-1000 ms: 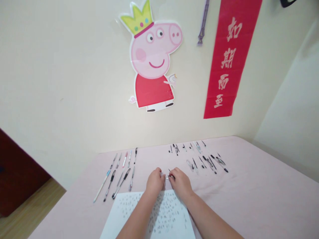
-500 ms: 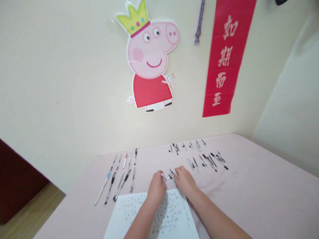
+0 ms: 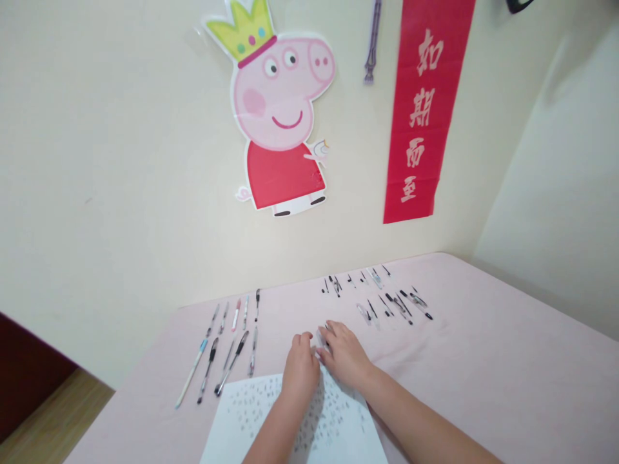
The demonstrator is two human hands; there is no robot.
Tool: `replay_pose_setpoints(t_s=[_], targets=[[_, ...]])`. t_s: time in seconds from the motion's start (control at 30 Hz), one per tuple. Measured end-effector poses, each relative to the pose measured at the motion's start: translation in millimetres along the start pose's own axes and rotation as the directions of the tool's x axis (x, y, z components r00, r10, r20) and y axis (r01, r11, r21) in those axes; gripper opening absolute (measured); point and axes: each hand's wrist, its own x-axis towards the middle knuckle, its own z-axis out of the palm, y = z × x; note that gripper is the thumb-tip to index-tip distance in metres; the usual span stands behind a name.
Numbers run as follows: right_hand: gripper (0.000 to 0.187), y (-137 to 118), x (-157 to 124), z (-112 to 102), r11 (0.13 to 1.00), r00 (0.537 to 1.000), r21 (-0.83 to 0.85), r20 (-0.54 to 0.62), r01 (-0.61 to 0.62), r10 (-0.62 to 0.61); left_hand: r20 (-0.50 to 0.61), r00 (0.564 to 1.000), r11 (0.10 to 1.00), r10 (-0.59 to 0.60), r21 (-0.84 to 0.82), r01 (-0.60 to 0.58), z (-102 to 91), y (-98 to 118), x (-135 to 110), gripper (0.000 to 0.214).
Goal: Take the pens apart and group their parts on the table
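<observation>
My left hand [image 3: 300, 366] rests at the top edge of a printed sheet of paper [image 3: 261, 412], its fingers curled. Whatever it may hold is hidden behind the fingers. Close beside it, my right hand [image 3: 344, 351] reaches over some small dark and clear pen parts [image 3: 322, 338], with its fingers closed around them and its thumb pointing toward the left hand. The parts are mostly covered, so I cannot tell each piece.
Whole pens [image 3: 207, 370] lie in two rows on the left of the pink tablecloth [image 3: 483, 374]. Groups of taken-apart pens [image 3: 396, 306] lie in two rows at the back right. A wall with a pig cutout [image 3: 285, 174] and a red banner [image 3: 420, 129] rises behind.
My right hand has moved left toward my left hand and now covers the small pen parts that lay between them. The view has shifted slightly.
</observation>
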Motion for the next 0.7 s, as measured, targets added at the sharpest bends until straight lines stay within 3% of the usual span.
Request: replay_pose_setpoints(t_s=[0.1, 0.23, 0.47, 0.7], targets=[[0.048, -2.7, -1.3, 3.4, 0.997, 0.995, 0.018, 0.067, 0.077, -0.078, 0.026, 0.998, 0.994, 0.058, 0.094, -0.06, -4.5, -4.7, -13.4, 0.023], [0.044, -3.0, 1.0, 12.0, 0.99, 0.986, 0.028, 0.099, 0.135, -0.137, 0.023, 0.996, 0.993, 0.082, 0.086, -0.084, -3.5, -12.5, -20.9, 0.015], [0.041, 5.2, 5.6, 22.8, 0.989, 0.979, 0.011, 0.144, 0.146, -0.146, -0.002, 0.991, 0.99, 0.137, 0.029, -0.137, -0.6, -21.9, -21.9, 0.01], [0.052, 25.1, 14.0, 28.1, 0.992, 0.98, -0.023, 0.161, 0.123, -0.118, -0.006, 0.986, 0.984, 0.166, 0.061, -0.165, -1.3, -22.7, -22.9, 0.01]])
